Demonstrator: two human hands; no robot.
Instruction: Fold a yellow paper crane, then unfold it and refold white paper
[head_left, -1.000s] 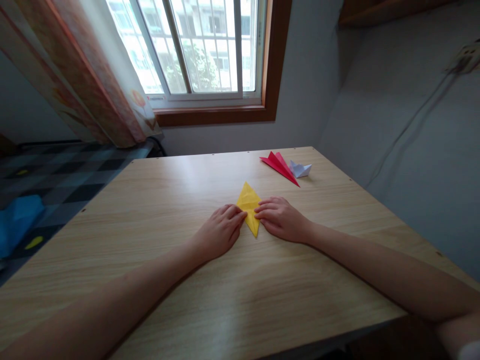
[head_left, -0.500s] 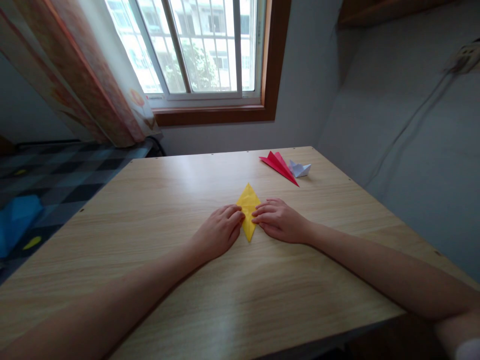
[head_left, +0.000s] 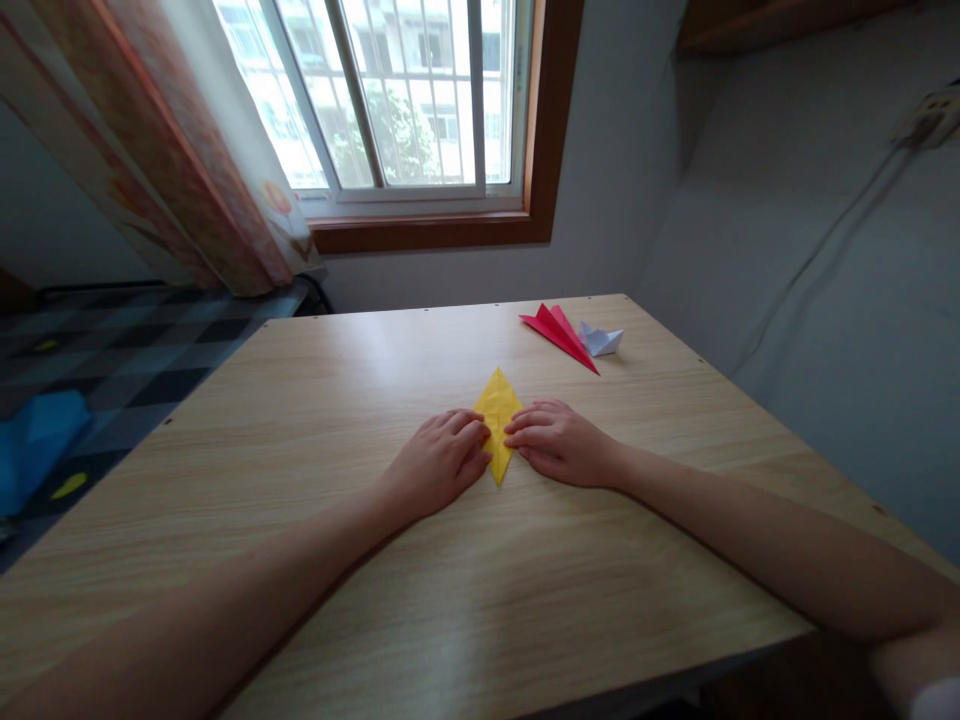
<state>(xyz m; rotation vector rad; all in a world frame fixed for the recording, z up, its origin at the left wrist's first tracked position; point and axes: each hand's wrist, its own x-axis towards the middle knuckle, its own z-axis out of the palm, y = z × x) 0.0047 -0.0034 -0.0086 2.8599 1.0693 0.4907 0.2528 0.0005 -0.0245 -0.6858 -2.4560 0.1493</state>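
A yellow origami paper [head_left: 499, 400], folded into a narrow diamond with creases across it, lies on the wooden table between my hands. Its points face away from me and towards me. My left hand [head_left: 442, 455] holds the left edge, with curled fingertips on the paper and the thumb near its lower left side. On the opposite edge, my right hand [head_left: 562, 442] presses with its fingers close together, their tips on the paper. The undersides of both hands' fingers are hidden.
A red paper plane [head_left: 559, 335] and a white paper boat [head_left: 601, 339] sit near the table's far right corner. Left of the table [head_left: 337, 620], a blue folded paper [head_left: 41, 440] lies on a checked cloth [head_left: 150, 335]. A window [head_left: 405, 100] is behind.
My left thumb has shifted slightly towards the paper's lower left edge. My right hand and the yellow paper stay in place; the view has moved very slightly.
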